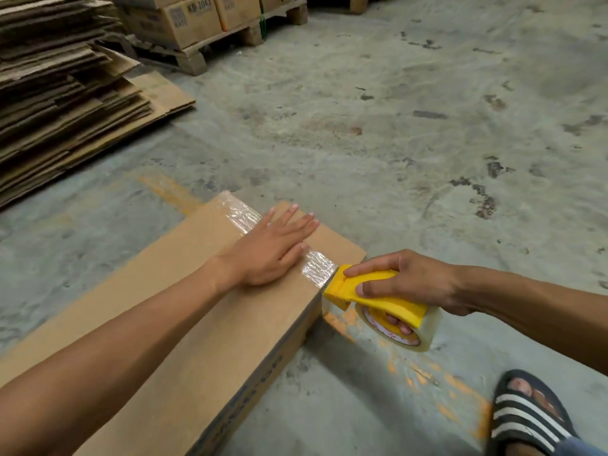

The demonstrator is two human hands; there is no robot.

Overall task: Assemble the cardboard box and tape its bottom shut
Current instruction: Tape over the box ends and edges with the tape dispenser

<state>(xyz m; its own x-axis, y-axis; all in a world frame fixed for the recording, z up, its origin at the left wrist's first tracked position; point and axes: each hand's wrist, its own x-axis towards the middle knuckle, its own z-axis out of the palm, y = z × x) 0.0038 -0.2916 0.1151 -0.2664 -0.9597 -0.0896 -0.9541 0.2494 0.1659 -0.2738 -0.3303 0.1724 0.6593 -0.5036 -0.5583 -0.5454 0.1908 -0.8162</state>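
A brown cardboard box (197, 317) stands on the concrete floor with its closed flaps facing up. A strip of clear tape (317, 266) runs across the flaps near the far end, wrinkled and shiny. My left hand (273, 248) lies flat on the box, palm down over the tape, fingers spread. My right hand (408, 281) grips a yellow tape dispenser (378, 296) at the box's right edge, where the tape folds over the corner. A roll of clear tape (424, 327) sits in the dispenser, my fingers through its core.
A tall stack of flattened cardboard (59, 93) lies at the left. Wooden pallets with packed boxes (194, 24) stand at the back. My foot in a striped black sandal (533, 416) rests at the lower right. Orange paint marks streak the floor.
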